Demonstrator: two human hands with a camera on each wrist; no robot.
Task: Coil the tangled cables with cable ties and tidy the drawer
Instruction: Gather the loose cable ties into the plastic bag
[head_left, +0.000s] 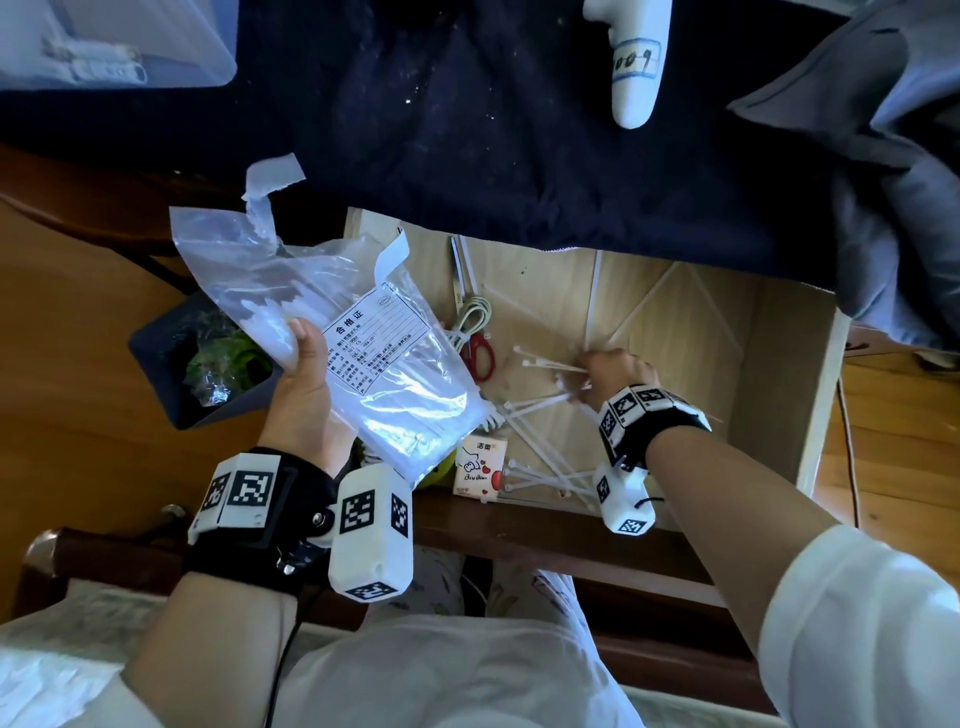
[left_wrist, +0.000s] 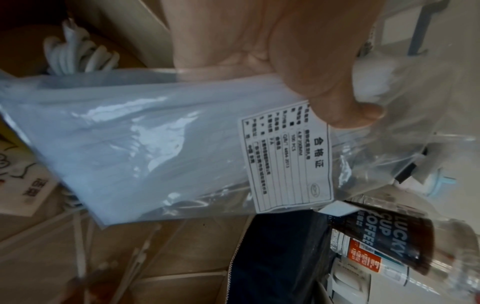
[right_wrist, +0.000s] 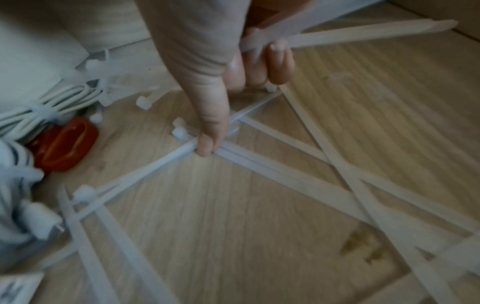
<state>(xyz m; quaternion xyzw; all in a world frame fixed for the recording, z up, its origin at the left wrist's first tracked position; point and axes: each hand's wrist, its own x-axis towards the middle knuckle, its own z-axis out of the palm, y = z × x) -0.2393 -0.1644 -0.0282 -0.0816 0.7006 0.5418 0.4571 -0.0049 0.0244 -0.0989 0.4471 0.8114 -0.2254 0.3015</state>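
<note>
Loose cable ties (head_left: 540, 410) lie crisscrossed on the drawer (head_left: 779, 364) floor; the right hand (head_left: 615, 371) has its fingers curled round a few, thumb pressing others flat. The left hand (head_left: 304, 384) pinches the open bag (head_left: 363, 353) above the drawer. Risk, in my judgement: crossed ties may snag and scatter on lifting, and the tilted bag may spill.

Open drawer (head_left: 769, 364): the far-right part of its wood floor lies bare, with room beside the right wall. Loose cable ties (head_left: 540, 415) criss-cross the middle and near floor. A coiled cable (head_left: 470, 319) and red-handled scissors (head_left: 480, 353) occupy the left side; a small carton (head_left: 480, 465) stands at the near-left corner. A dark cloth (head_left: 519, 156) overhangs the drawer's far edge. The bag of ties (head_left: 363, 353), held by the left hand (head_left: 301, 384), covers the left approach.
</note>
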